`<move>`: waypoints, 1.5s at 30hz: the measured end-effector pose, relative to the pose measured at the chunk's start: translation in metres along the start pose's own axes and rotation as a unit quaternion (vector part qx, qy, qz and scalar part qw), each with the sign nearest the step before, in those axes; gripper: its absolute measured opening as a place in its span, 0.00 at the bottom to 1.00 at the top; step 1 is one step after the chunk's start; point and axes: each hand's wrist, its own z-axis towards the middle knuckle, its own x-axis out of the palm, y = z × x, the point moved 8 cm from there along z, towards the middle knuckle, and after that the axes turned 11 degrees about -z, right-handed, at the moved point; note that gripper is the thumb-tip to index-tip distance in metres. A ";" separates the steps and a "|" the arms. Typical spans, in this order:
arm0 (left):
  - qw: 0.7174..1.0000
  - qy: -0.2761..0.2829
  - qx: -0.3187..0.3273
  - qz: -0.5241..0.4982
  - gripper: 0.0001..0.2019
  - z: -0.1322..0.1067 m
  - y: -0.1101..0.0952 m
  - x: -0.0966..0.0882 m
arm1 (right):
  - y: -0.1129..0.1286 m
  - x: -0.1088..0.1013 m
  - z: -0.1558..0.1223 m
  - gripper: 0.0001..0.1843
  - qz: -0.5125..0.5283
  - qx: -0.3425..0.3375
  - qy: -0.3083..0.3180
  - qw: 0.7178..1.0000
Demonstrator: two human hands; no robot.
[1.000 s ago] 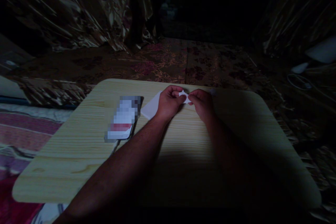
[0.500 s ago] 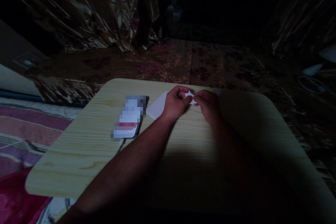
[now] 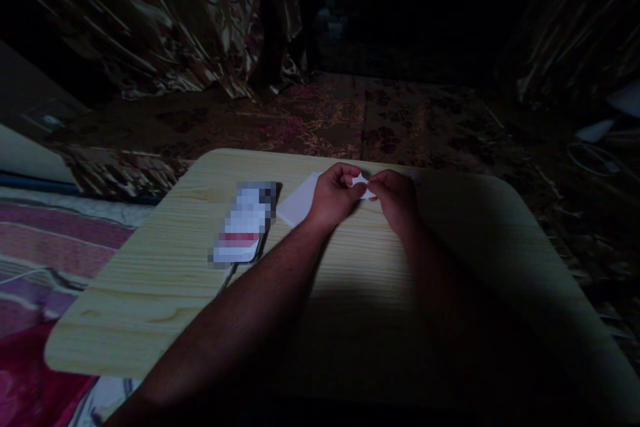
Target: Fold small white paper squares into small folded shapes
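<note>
Near the far edge of the wooden table, my left hand (image 3: 336, 195) and my right hand (image 3: 397, 199) meet over a small white piece of paper (image 3: 361, 183). Both hands pinch it, the left from its left side and the right from its right side. The paper has pointed corners, and my fingers hide part of it. Beside and partly behind my left hand lies a flat white stack or sheet of paper (image 3: 299, 201). Whether it is one sheet or several, I cannot tell.
On the light wooden table (image 3: 150, 267) a phone (image 3: 245, 223) with a blurred screen lies left of my left forearm, a cable (image 3: 226, 279) at its lower end. A striped bedcover (image 3: 65, 240) is at the left. Patterned curtains (image 3: 200, 20) hang behind. The room is dim.
Hardly anything differs: both hands keep their pinch on the small paper. The whole view has shifted very slightly.
</note>
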 end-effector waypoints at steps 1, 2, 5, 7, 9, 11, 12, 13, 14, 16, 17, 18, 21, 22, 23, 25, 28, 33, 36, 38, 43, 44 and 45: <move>1.000 0.001 -0.001 -0.002 0.16 0.000 0.000 0.000 | 0.001 0.000 0.000 0.09 0.003 0.001 0.000 1.000; 1.000 0.001 -0.001 -0.003 0.16 0.000 0.000 0.001 | 0.001 -0.001 -0.001 0.10 0.006 0.002 -0.002 1.000; 1.000 0.000 0.002 0.001 0.17 0.000 -0.001 0.001 | 0.002 -0.001 0.000 0.10 0.014 0.006 -0.007 1.000; 1.000 0.002 0.005 0.005 0.17 0.001 -0.001 0.000 | 0.001 0.000 0.000 0.10 0.023 0.011 -0.009 1.000; 1.000 0.005 0.006 0.003 0.17 0.001 -0.001 0.001 | -0.001 0.000 0.001 0.11 0.029 0.015 -0.009 0.999; 1.000 0.007 0.007 -0.002 0.17 0.001 -0.001 0.001 | -0.001 0.001 0.001 0.11 0.035 0.013 -0.003 0.999; 1.000 0.008 0.008 -0.004 0.17 0.001 -0.002 0.002 | 0.000 0.001 0.001 0.11 0.039 0.010 0.000 0.999; 1.000 0.009 0.009 -0.004 0.17 0.001 -0.002 0.002 | 0.001 0.001 0.001 0.11 0.045 0.009 0.004 0.999; 1.000 0.010 0.010 -0.002 0.16 0.001 -0.002 0.002 | 0.001 0.001 0.001 0.11 0.050 0.008 0.007 0.999; 1.000 0.010 0.012 0.006 0.16 0.001 -0.002 0.002 | 0.003 0.001 0.000 0.11 0.053 0.009 0.009 0.999; 1.000 0.010 0.012 0.009 0.16 0.001 -0.002 0.001 | 0.003 0.000 -0.001 0.11 0.048 0.010 0.007 0.999; 1.000 0.011 0.012 0.011 0.16 0.000 -0.002 0.001 | 0.004 0.000 -0.001 0.11 0.040 0.011 0.005 0.999; 1.000 0.017 0.007 0.012 0.17 0.000 -0.001 0.002 | 0.004 -0.002 -0.001 0.10 0.010 0.004 -0.002 1.000; 1.000 0.018 0.004 0.012 0.17 -0.001 0.000 0.002 | 0.003 -0.002 -0.001 0.09 0.000 -0.001 -0.002 1.000; 1.000 0.018 0.002 0.011 0.17 -0.001 0.000 0.003 | 0.003 -0.002 0.000 0.09 -0.007 -0.007 -0.002 1.000; 1.000 0.019 0.000 0.007 0.17 -0.001 -0.001 0.003 | 0.000 -0.001 0.001 0.09 -0.011 -0.016 -0.003 1.000; 1.000 0.019 0.002 0.005 0.17 -0.001 -0.002 0.004 | -0.003 0.000 0.002 0.09 -0.005 -0.012 -0.005 1.000; 1.000 0.018 0.003 0.010 0.17 0.000 -0.002 0.003 | 0.001 -0.001 -0.001 0.09 -0.015 0.001 -0.002 1.000; 0.999 0.029 0.009 0.019 0.17 0.000 -0.001 0.004 | 0.007 -0.004 -0.003 0.08 -0.033 -0.008 -0.005 0.999; 0.999 0.037 0.014 0.025 0.16 0.001 -0.001 0.005 | 0.010 -0.005 -0.003 0.07 -0.040 -0.019 -0.008 0.999; 0.999 0.031 0.012 0.020 0.16 0.000 -0.002 0.004 | 0.008 -0.005 -0.002 0.07 -0.028 -0.012 -0.017 0.999; 0.999 0.030 0.010 0.017 0.16 0.000 -0.002 0.005 | 0.007 -0.004 -0.001 0.08 -0.026 -0.010 -0.014 1.000; 0.999 0.032 0.010 0.017 0.16 0.000 -0.002 0.005 | 0.007 -0.003 -0.001 0.08 -0.024 -0.010 -0.009 1.000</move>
